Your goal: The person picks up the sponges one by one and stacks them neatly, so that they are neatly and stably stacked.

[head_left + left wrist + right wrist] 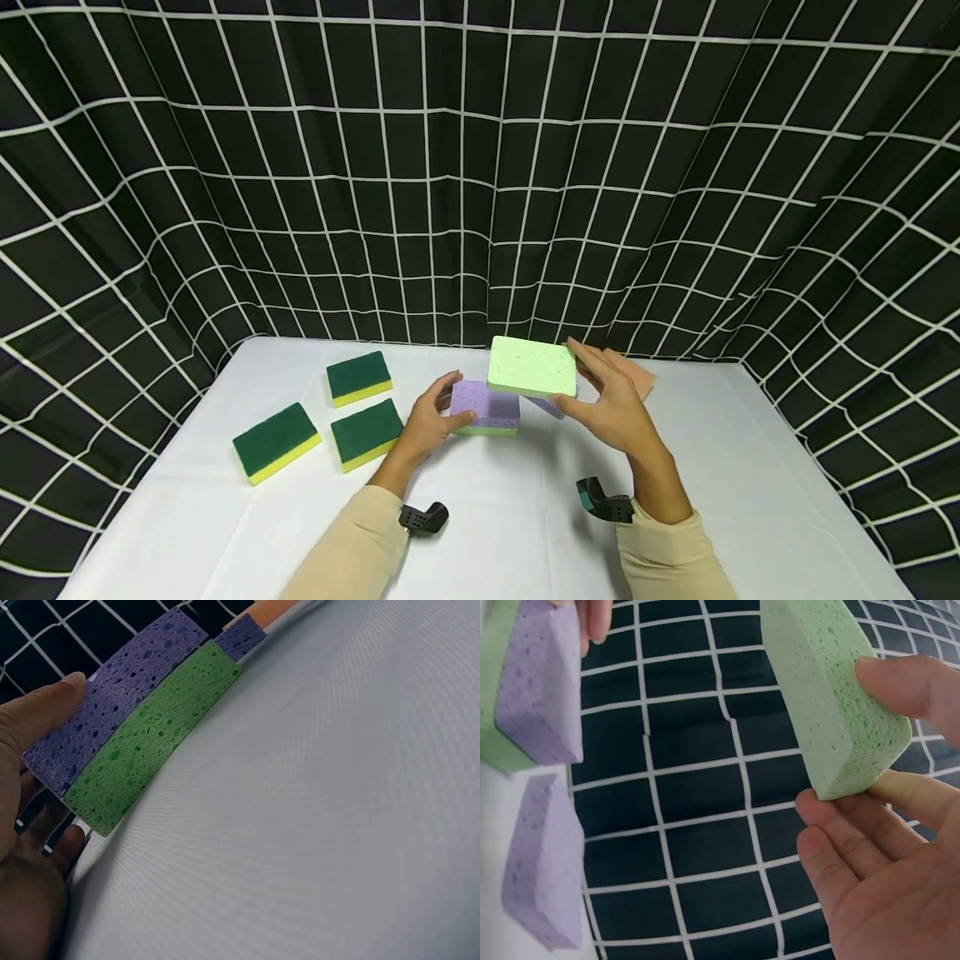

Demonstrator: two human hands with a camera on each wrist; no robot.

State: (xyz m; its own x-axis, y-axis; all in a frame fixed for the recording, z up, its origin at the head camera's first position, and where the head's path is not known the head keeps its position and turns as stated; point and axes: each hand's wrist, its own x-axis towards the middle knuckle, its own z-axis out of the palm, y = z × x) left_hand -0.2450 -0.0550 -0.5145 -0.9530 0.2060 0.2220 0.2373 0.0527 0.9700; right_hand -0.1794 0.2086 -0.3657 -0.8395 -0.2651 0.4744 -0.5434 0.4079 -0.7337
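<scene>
My right hand (611,412) holds a light green sponge (531,367) in the air, thumb on one face and fingers around its right end. In the right wrist view this green sponge (840,697) is tilted, clear of the table. Lower and to the left, my left hand (423,427) grips a purple sponge (486,402) at its left end, with the thumb on its near side. That purple sponge lies flat on another green sponge (154,739), which rests on the table. Behind the raised sponge, a second purple sponge (547,406) is partly hidden.
An orange sponge (636,375) lies behind my right hand, partly covered by it. Several green-and-yellow scouring sponges (360,375) lie to the left on the white table (480,533). A black curtain with a white grid (457,167) surrounds the table's back and sides.
</scene>
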